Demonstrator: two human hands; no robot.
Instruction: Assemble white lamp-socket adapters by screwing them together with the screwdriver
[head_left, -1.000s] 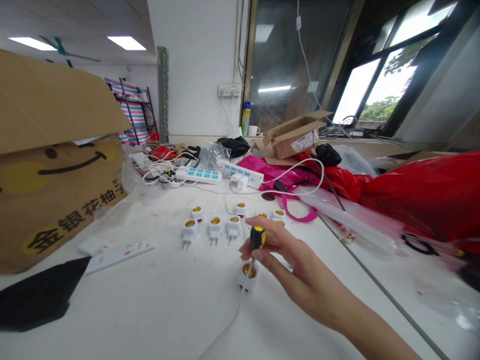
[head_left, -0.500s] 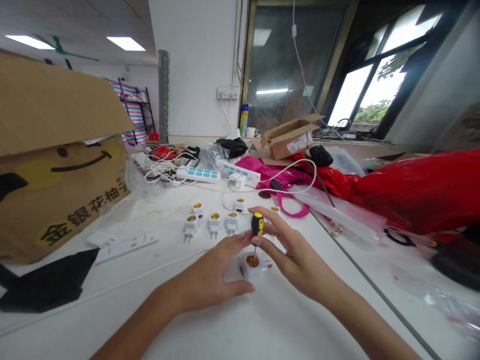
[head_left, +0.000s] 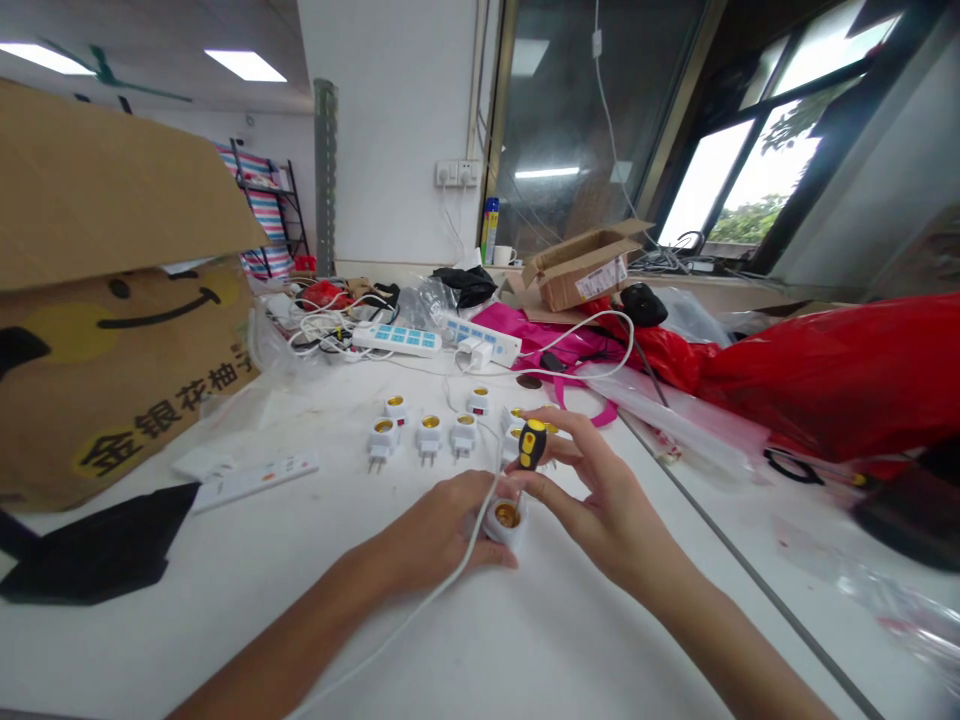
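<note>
My right hand (head_left: 596,500) pinches a small screwdriver (head_left: 532,446) by its black and yellow handle. The screwdriver leans slightly, its shaft pointing down at the brass-lined opening of a white plug-in lamp socket (head_left: 508,532). Whether the tip touches the inside cannot be seen. My left hand (head_left: 450,522) is closed around the left side of this socket, thumb at its near side, holding it on the table. A thin white cord (head_left: 469,545) runs across the left hand. Similar lamp sockets (head_left: 429,436) stand in loose rows behind, some partly hidden by my right hand.
A large cardboard box (head_left: 120,350) stands at the left, near a white power strip (head_left: 259,482) and a black sheet (head_left: 97,550). Further back are power strips (head_left: 397,338), tangled cables, and pink cloth (head_left: 532,345). Red bags (head_left: 832,380) and clear plastic lie at the right.
The left hand has closed in on the socket, and its prongs no longer show. The screwdriver has shifted slightly right and tilted. The white cord now crosses over the left hand, nearer to me.
</note>
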